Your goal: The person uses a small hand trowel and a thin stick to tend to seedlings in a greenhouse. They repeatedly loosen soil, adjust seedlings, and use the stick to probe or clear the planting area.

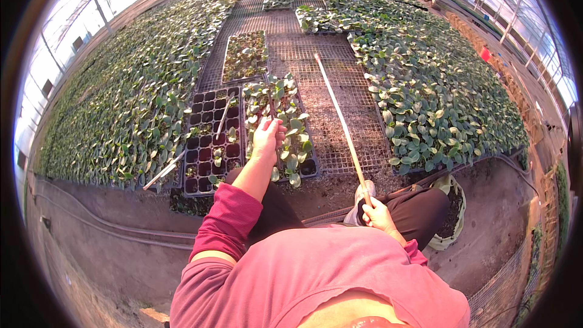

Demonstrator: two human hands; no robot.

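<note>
My left hand (268, 134) pinches a thin dark stick (272, 102) over a black cell tray of broad-leaved seedlings (294, 141). My right hand (379, 215) grips the near end of a long light-coloured pole (340, 118), which reaches forward over the bench mesh (330, 95). Left of the seedling tray lies a black plug tray (206, 139) with many bare cells and a few seedlings. A narrow pale strip (225, 116) rests across that tray. Another pale, narrow tool or strip (164, 171) lies at the tray's left, over the leaves.
Dense seedlings stand at left (123, 114) and right (437, 100). A sparser tray (245, 57) sits further forward. By my right knee is a pale bag of dark soil (455, 214). A hose (114, 230) runs along the ground at left. A red object (485, 54) lies far right.
</note>
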